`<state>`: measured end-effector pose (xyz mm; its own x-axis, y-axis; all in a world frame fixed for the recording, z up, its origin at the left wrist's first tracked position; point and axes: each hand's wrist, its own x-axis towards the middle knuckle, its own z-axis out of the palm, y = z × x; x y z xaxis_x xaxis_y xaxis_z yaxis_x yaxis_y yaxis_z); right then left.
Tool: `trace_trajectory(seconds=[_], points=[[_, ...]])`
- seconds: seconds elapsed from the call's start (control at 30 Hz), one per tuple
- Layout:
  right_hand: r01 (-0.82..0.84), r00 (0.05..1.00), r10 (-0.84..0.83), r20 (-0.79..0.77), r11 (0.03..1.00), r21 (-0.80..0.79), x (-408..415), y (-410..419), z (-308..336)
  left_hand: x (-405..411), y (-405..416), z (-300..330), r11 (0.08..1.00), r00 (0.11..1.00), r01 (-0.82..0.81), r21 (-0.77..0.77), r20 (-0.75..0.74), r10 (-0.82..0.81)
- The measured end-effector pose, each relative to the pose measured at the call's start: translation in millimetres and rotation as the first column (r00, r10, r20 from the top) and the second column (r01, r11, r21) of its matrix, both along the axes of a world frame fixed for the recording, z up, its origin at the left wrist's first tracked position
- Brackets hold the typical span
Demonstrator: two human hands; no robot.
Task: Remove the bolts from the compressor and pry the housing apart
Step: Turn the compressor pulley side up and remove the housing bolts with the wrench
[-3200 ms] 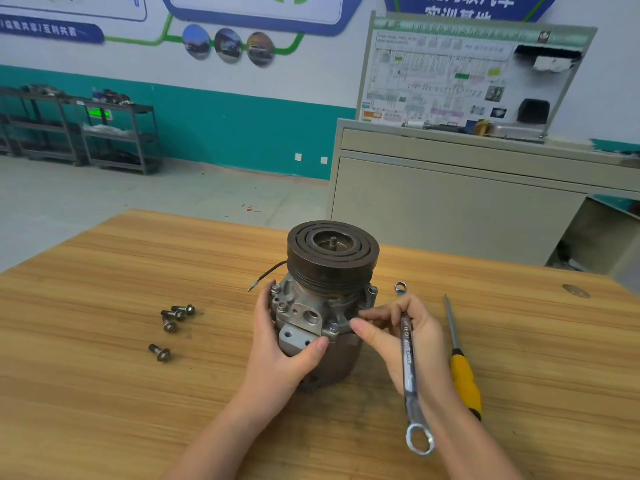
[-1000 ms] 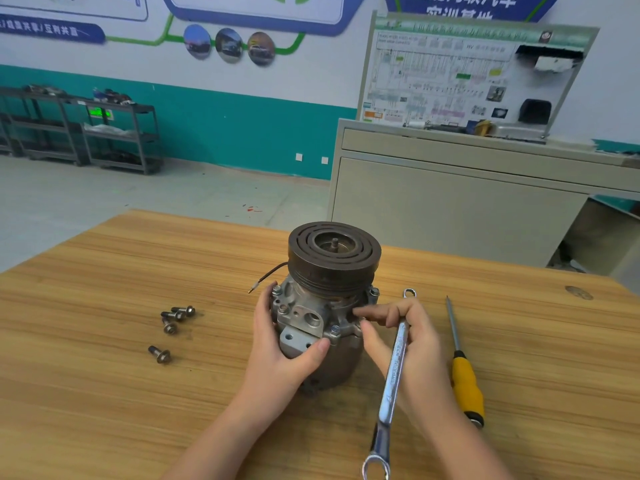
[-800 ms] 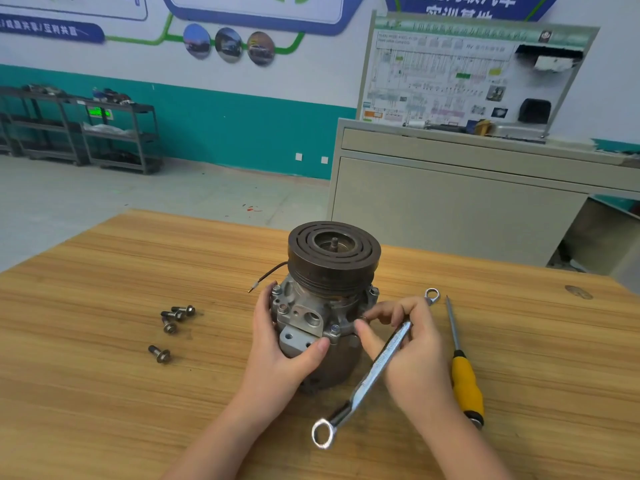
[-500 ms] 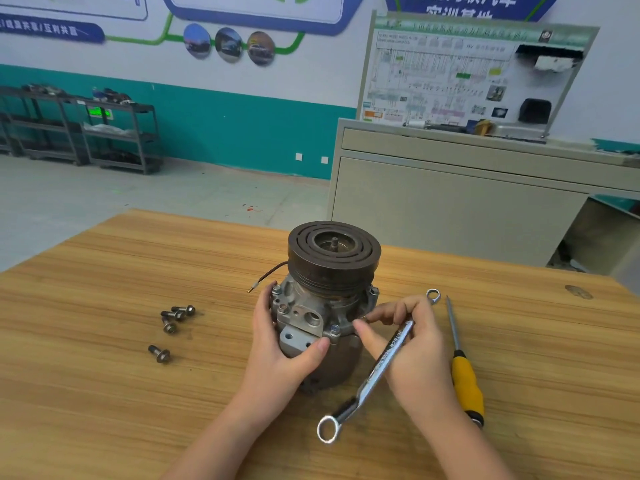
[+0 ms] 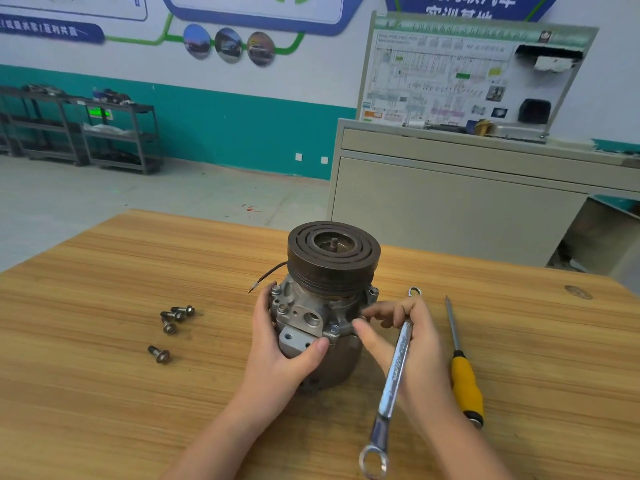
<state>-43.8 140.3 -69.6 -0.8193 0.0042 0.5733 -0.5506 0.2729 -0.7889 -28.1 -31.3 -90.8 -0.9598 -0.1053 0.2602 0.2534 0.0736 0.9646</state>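
On the tabletop, centre: the compressor (image 5: pixel 325 306) stands upright on the wooden tabletop (image 5: pixel 104 393), pulley face up.
Left hand: the left hand (image 5: pixel 277 344) wraps the near-left side of the cast housing, fingers curled round the back, thumb pressed under the flange by a blue-washered bolt (image 5: pixel 334 329).
Right hand: the right hand (image 5: pixel 405 344) carries the ring spanner (image 5: pixel 394 372) tucked under its curled fingers, while thumb and forefinger close together on something small at the flange's right edge, probably a loosened bolt; what they pinch is too small to tell for sure.
Step in hand: judged to be spinning out a slackened bolt by hand.
Doing it well: keep the left grip firm so the body does not turn, draw the bolt straight up along its thread, then lay it with the others so none rolls away.
Removed bolts: four loose bolts (image 5: pixel 173 318) lie well to the left, three clustered, one apart; dark shanks, flanged heads.
Screwdriver: the yellow-handled screwdriver (image 5: pixel 464 375) lies just right of the right hand, ready for prying.
Materials: grey rough-cast aluminium upper housing with machined ports; dark grooved steel pulley (image 5: pixel 334 252), round and ribbed; smooth chromed spanner; streaky wood grain.
Wire: a thin black lead (image 5: pixel 268 275) juts left.
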Motion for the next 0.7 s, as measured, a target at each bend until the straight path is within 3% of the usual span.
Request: trace_trajectory(seconds=[0.7], points=[[0.032,0.998,-0.03,-0.049,0.999,0.037,-0.1,1.4,-1.2,-1.5,-0.7,-1.8,1.0,1.0,-0.009,-0.014,-0.016,0.009]])
